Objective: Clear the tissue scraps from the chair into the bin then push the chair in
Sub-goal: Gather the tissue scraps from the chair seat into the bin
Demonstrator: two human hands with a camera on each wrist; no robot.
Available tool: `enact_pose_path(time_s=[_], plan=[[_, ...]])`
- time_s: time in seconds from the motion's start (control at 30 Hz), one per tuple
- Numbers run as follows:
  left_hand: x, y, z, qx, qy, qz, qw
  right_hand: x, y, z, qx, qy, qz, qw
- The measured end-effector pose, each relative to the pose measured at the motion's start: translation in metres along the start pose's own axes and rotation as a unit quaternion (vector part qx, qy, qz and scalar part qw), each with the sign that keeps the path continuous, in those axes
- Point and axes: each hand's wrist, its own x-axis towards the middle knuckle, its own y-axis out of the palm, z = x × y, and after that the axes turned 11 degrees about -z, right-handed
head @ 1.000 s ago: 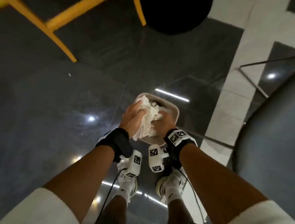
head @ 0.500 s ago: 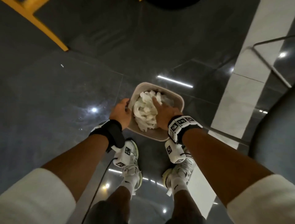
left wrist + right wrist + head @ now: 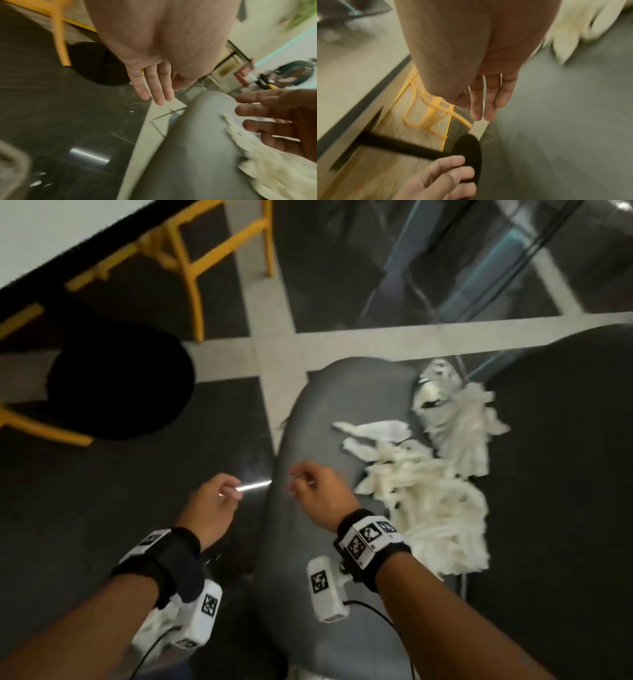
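Mid-clearing, by the look of it: both hands empty and heading for another load. Left hand (image 3: 210, 508) loose, fingers relaxed and straight-ish in the wrist view, nothing held, hovering over dark floor just off the seat edge. Right hand (image 3: 318, 494) same deal, fingers spread and slack, gripping nothing, hanging over the bare front part of the grey chair seat (image 3: 308, 577). Big heap of white tissue scraps (image 3: 428, 494) just beyond and to the outer side of the right fingertips, not touched yet, spilling toward the seat's far side. Bin probably the blurry rim (image 3: 15, 161) behind the left hand, can't say for sure. Next move likely: reach over, scoop a two-handed bundle, carry to bin. Chair push-in way off yet.
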Motion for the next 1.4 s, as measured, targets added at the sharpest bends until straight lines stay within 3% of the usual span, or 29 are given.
enact_pose_path(time_s=[0.1,0.23,0.3,0.37,0.47,0.73,0.83,0.93,1.13,1.27,1.4], plan=[[0.001,0.055,-0.087,0.009,0.073,0.044,0.996,0.026,-0.092,-0.039,0.002,0.029,-0.095,0.995],[0.019,0.138,-0.158,0.037,0.153,0.067,0.985,0.068,-0.181,-0.090,-0.172,-0.019,-0.207,0.963],[0.027,0.174,-0.179,0.050,0.178,0.080,0.980,0.087,-0.210,-0.115,-0.276,-0.010,-0.225,0.934],[0.034,0.201,-0.194,0.061,0.201,0.082,0.974,0.107,-0.225,-0.140,-0.309,0.047,-0.197,0.929],[0.045,0.226,-0.209,0.078,0.227,0.079,0.967,0.134,-0.228,-0.166,-0.274,0.120,-0.155,0.942],[0.060,0.227,-0.210,0.129,0.245,0.023,0.961,0.167,-0.222,-0.166,-0.323,0.109,-0.157,0.927],[0.063,0.229,-0.220,0.123,0.249,0.025,0.960,0.169,-0.225,-0.169,-0.324,0.075,-0.187,0.924],[0.059,0.232,-0.223,0.118,0.242,0.030,0.963,0.163,-0.224,-0.175,-0.348,-0.001,-0.208,0.914],[0.053,0.232,-0.233,0.138,0.240,0.023,0.961,0.150,-0.220,-0.181,-0.371,-0.071,-0.145,0.915],[0.056,0.244,-0.254,0.173,0.290,0.001,0.941,0.133,-0.211,-0.182,-0.332,-0.108,-0.116,0.930],[0.058,0.268,-0.284,0.219,0.340,-0.018,0.914,0.108,-0.206,-0.189,-0.315,-0.095,-0.111,0.938]])
